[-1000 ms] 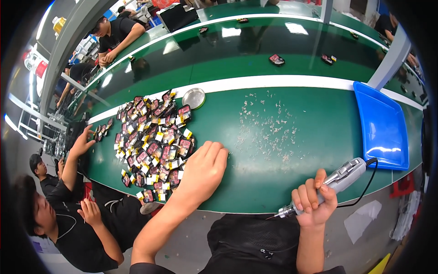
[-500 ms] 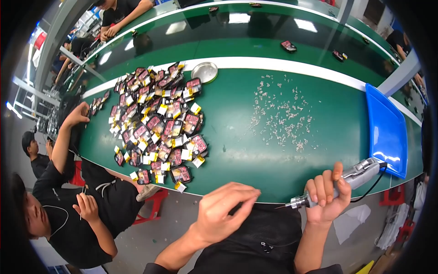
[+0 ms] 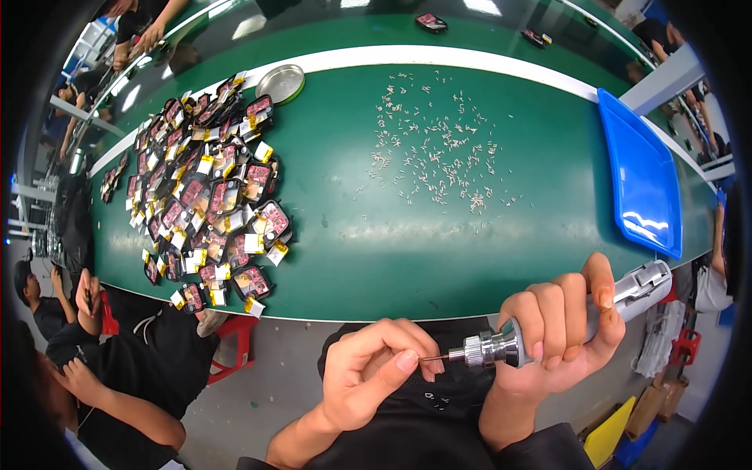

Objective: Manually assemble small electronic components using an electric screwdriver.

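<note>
Far left of the green counter (image 3: 486, 251), a seated co-worker in black (image 3: 94, 376) sits low beside its near edge, hands up near the face. Just right of that, spread across the counter's left part, lies a heap of small red-and-black parts with yellow tabs (image 3: 211, 188), piled loosely and trailing toward the near edge. At the heap's far end, touching distance from the topmost pieces, sits a round shallow metal dish (image 3: 280, 82), right by the white stripe (image 3: 439, 56) that runs along the counter.

Moving right, in the counter's middle, a scatter of tiny pale screws (image 3: 439, 149) lies loose, well apart from the heap. Nearer than the counter's front edge, over the person's dark lap, comes the left hand (image 3: 374, 368): fingers curled in, thumb and forefinger pressed together, pinching at the thin bit tip (image 3: 433, 359) of the tool. What sits between those fingertips is too small to tell.

Right beside it, the right hand (image 3: 560, 329) is wrapped in a full fist around an electric screwdriver (image 3: 548, 333), held almost level, its knurled silver chuck (image 3: 489, 348) pointing left toward the left hand, its grey rear end (image 3: 644, 283) poking out to the upper right past the knuckles. The screwdriver hangs off the counter, just below its near edge.

Farther right on the counter, a blue plastic tray (image 3: 642, 172) lies flat near the right end, well apart from the screws.
</note>
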Motion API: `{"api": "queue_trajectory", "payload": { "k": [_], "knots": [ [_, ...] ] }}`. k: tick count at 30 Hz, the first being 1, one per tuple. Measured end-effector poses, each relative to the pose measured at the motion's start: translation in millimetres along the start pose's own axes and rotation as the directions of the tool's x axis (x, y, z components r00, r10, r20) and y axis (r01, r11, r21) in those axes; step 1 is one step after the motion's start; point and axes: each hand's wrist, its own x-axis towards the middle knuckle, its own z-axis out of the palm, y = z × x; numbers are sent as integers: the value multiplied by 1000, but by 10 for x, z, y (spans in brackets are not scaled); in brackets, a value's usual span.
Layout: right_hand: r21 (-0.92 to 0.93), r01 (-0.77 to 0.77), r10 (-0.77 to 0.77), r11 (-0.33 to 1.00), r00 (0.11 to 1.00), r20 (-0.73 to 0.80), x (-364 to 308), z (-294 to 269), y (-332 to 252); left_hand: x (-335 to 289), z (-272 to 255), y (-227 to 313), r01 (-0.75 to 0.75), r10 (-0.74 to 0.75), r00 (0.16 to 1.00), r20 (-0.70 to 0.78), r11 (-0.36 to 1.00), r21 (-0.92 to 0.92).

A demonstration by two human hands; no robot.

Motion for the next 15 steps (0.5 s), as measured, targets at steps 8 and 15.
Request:
{"api": "queue_trajectory", "payload": {
  "k": [8, 15],
  "knots": [
    [-41, 13, -13, 999, 1000, 4, 12, -33, 11, 26, -3, -26, -13, 12, 1000, 26, 999, 41],
    [3, 8, -8, 1000, 1000, -20, 19, -48, -16, 38, 26, -26, -12, 10, 999, 32, 998, 55]
  ]
}}
